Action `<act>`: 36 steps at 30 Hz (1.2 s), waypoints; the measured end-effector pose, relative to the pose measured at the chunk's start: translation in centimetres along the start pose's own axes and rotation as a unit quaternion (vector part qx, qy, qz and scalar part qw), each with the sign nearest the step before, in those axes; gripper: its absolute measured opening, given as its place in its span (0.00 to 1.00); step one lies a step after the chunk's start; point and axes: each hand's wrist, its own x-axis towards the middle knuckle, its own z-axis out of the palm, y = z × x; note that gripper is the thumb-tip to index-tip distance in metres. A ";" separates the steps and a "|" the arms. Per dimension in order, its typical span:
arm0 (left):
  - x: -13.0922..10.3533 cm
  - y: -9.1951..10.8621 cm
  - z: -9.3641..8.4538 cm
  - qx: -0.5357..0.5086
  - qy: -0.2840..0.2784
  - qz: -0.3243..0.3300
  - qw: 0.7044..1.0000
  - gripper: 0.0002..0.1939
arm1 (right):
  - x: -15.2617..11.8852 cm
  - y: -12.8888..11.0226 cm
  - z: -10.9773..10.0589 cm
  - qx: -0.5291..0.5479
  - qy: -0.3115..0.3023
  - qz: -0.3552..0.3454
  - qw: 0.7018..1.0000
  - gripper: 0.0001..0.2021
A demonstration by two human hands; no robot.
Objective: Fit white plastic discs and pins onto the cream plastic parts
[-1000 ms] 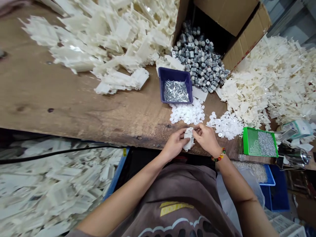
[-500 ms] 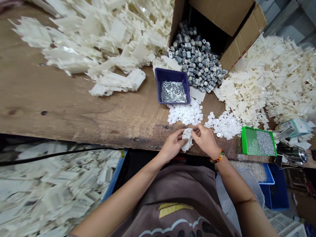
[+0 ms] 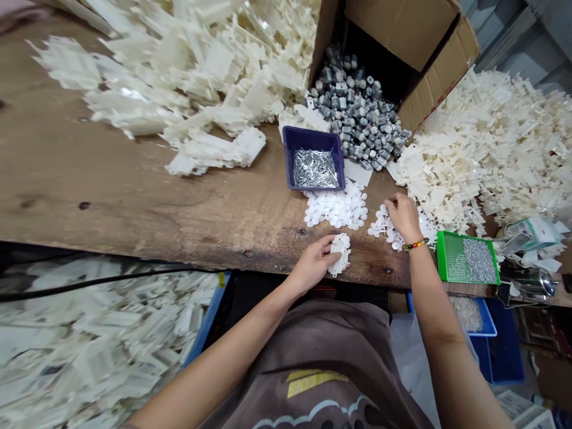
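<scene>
The left hand (image 3: 313, 262) grips, above unreadable yellow lettering (image 3: 308, 383) on the shirt (image 3: 322, 336), a white part (image 3: 341, 250) near some discs (image 3: 335, 207). Farther right, the right hand (image 3: 404, 217) is at another pile (image 3: 379, 223); I can't tell its grip.

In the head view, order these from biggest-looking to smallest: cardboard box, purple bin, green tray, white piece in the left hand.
1. Cardboard box, partly out of frame
2. Purple bin and green tray, about alike
3. White piece in the left hand

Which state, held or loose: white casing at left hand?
Held: the left hand has its thumb across the white plastic casing; right hand is apart, at white discs.
</scene>
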 end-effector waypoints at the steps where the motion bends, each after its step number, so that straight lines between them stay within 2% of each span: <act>1: 0.0 0.0 0.0 -0.001 0.003 0.000 1.000 0.25 | 0.7 0.5 0.2 -0.010 -0.032 -0.002 0.999 0.07; 3: 0.1 0.0 0.0 -0.001 0.004 0.000 1.000 0.24 | 1.4 0.8 0.6 -0.007 -0.084 0.005 0.996 0.05; 5: 0.1 0.0 0.1 -0.001 0.003 -0.004 1.000 0.24 | 1.4 0.4 0.9 0.028 -0.103 0.007 0.994 0.05; 8: 0.0 0.1 0.1 -0.005 0.002 -0.007 1.000 0.24 | 0.7 -0.5 0.7 0.137 -0.101 -0.010 0.985 0.07; 10: 0.0 0.2 0.1 -0.004 -0.001 -0.008 1.000 0.24 | 0.4 -0.6 0.2 0.164 -0.082 -0.016 0.983 0.09; 14: 0.0 0.2 0.1 -0.002 -0.004 -0.005 1.000 0.24 | -0.3 -0.5 -0.8 0.037 -0.086 -0.073 0.993 0.08; 18: 0.1 0.1 0.0 0.002 -0.003 -0.002 1.000 0.25 | -1.5 -1.4 -1.0 -0.084 -0.093 -0.124 0.984 0.09; 23: 0.1 0.1 -0.1 0.003 -0.005 0.001 1.000 0.26 | -2.4 -2.8 -0.8 -0.113 -0.094 -0.161 0.976 0.07; 25: 0.1 0.2 0.1 -0.004 -0.004 0.005 1.000 0.27 | -2.6 -3.0 -0.7 -0.045 -0.085 -0.154 0.983 0.06; 27: 0.1 0.4 0.2 -0.012 -0.006 0.010 1.000 0.28 | -3.0 -3.3 -0.6 0.096 -0.087 -0.112 0.985 0.03; 29: 0.2 0.6 0.5 -0.018 -0.008 0.020 1.000 0.30 | -3.6 -3.9 -0.7 0.263 -0.105 -0.056 0.957 0.01; 31: 0.3 0.7 0.7 -0.018 -0.004 0.031 0.999 0.33 | -4.5 -4.8 -0.6 0.383 -0.117 -0.032 0.916 0.05; 33: 0.4 0.8 0.9 -0.013 0.002 0.041 0.999 0.35 | -5.4 -5.9 -0.5 0.423 -0.096 -0.045 0.900 0.06; 36: 0.5 0.7 1.0 -0.007 0.014 0.055 0.998 0.34 | -6.6 -7.1 0.0 0.399 -0.021 -0.071 0.914 0.02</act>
